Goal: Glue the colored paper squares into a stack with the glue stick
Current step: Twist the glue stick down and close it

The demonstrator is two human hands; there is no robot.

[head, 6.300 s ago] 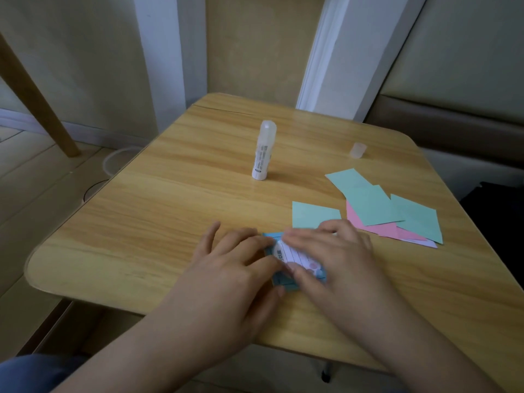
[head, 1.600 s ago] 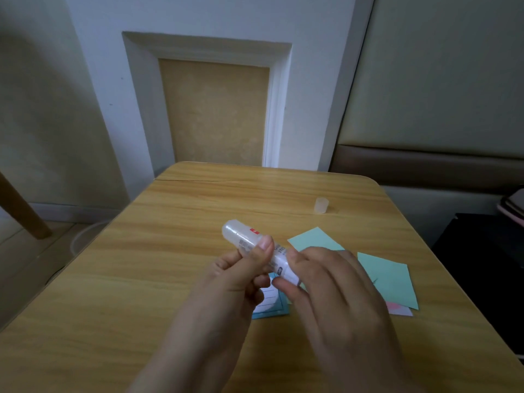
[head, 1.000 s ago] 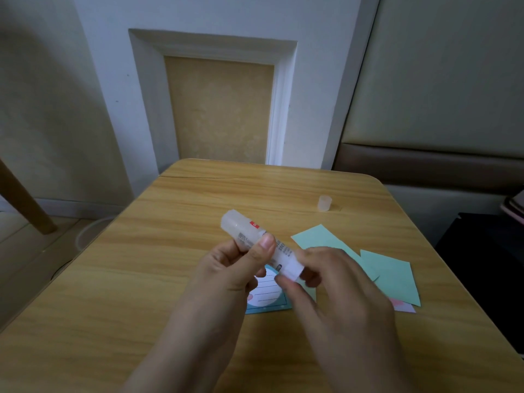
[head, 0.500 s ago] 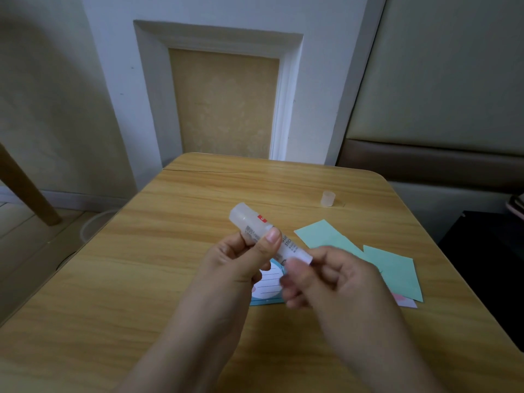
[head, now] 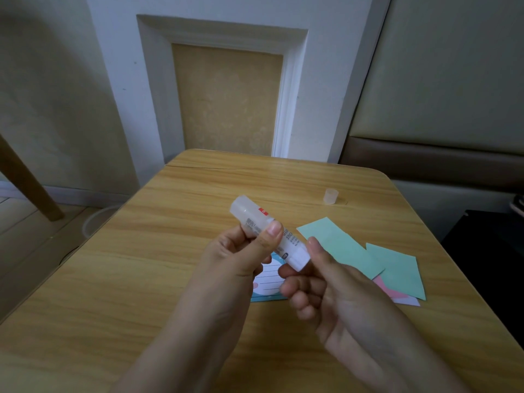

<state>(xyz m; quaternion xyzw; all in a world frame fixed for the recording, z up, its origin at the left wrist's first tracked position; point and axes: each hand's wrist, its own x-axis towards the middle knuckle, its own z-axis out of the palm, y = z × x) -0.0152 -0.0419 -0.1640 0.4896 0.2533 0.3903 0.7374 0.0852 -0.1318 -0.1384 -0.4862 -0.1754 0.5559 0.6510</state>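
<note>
Glue stick [head: 268,232], a smooth white plastic cylinder with small printed text and a red mark, held tilted in the air above the bench [head: 141,265], rounded end up and away to the left, flat base end down to the right. Left hand [head: 241,259] curled round the middle of the tube, thumb laid across the label. Right hand [head: 320,282] pinching the base end between thumb and bent fingers. Directly under the hands, flat on the pale wood-grain bench, a blue-edged paper square [head: 266,287] with a white ruled panel, partly hidden. Just to the right, matte mint-green paper squares [head: 340,246] overlapping, with pink [head: 382,287] and lilac corners showing beneath. Farther back, well apart from the papers, a small translucent cylindrical cap [head: 331,196] standing on the bench.
</note>
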